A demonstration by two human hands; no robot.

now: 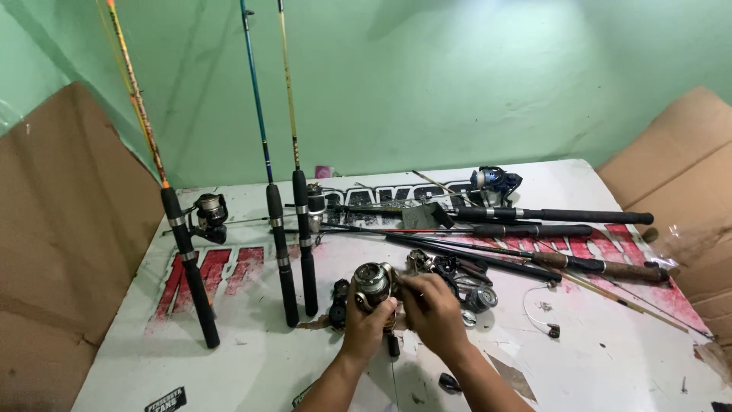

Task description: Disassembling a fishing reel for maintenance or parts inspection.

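a: obs 1. you are holding a spinning reel with your left hand, fingers curled tight round its body and stem, thumb pressing on the side. the reel is sitting just above the white table, at the near middle of it, spool end pointing up and away from you.

b: and your right hand?

a: obs 2. it is lying against the reel's right side, fingertips pinching a small part at the reel's edge. i cannot tell which part; your fingers are covering it.

b: what is lying around your hands?

a: obs 3. a cluster of loose reels is resting just behind your right hand, touching each other. three rods are leaning upright against the green wall, butts on the table: an orange rod carrying a dark reel, a blue rod, a yellow rod.

b: and on the right?

a: obs 4. several black-handled rods are lying flat across the table, overlapping, one carrying a blue reel. a cork-handled rod is lying nearest to you. cardboard sheets are standing at both table sides.
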